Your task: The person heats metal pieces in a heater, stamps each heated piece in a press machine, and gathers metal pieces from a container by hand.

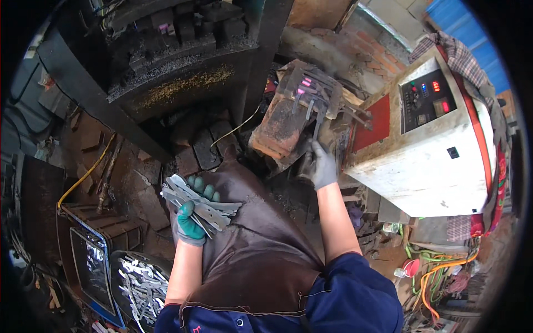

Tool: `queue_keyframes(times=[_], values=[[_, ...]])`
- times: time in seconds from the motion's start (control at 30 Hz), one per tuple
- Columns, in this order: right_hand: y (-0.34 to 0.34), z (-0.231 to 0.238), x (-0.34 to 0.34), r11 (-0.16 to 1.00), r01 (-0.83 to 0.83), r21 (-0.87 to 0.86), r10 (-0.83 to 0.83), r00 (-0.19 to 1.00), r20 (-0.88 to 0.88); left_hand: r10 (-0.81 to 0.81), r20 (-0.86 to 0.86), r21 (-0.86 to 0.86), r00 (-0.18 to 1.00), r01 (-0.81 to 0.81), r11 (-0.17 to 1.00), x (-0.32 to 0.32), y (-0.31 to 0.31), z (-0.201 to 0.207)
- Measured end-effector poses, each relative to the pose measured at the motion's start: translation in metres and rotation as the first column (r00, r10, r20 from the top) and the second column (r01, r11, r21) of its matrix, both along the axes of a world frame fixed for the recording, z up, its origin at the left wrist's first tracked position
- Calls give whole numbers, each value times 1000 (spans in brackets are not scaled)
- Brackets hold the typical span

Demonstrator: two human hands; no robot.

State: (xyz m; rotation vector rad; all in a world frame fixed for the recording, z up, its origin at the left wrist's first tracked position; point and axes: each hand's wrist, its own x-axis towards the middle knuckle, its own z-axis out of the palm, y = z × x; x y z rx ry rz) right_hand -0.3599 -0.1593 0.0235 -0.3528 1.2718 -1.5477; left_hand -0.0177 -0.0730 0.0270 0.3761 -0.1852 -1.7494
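Note:
My left hand, in a green-coated glove, is closed around a loose bundle of flat, pale grey metal blanks above my apron-covered lap. The blanks fan out on both sides of the fingers. To the right, my right hand, in a grey glove, pinches the lower end of a dark narrow metal strip. That strip reaches up to a brick-built heating block, where several strips lie side by side. Pinkish-red glowing ends show among them. The exact grip of the right fingertips is partly hidden.
A white control cabinet with lit displays stands right of the block. A large dark machine frame rises ahead on the left. At lower left, a round container holds many metal pieces beside a blue-edged frame. Cables tangle at lower right.

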Motion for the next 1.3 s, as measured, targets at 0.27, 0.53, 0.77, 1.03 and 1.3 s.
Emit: queue_keyframes(times=[0.27,0.53,0.77,1.03,1.3], values=[[-50,-8,-28,990,138,-39,-141,985,-95,25,31,20,999,-26,999,-1,0,2],[-81,69,92,904,-320,-283,101,803,-587,-22,-68,23,997,23,999,6,0,3],[-207,165,258,669,-711,-216,669,702,-244,-45,-209,-21,977,42,999,11,0,-17],[-72,144,282,753,-651,-94,569,716,-404,-36,-157,-5,987,36,999,14,-2,-18],[-48,113,281,438,-761,-478,687,627,-368,2,-90,-20,996,-3,1000,21,9,-9]])
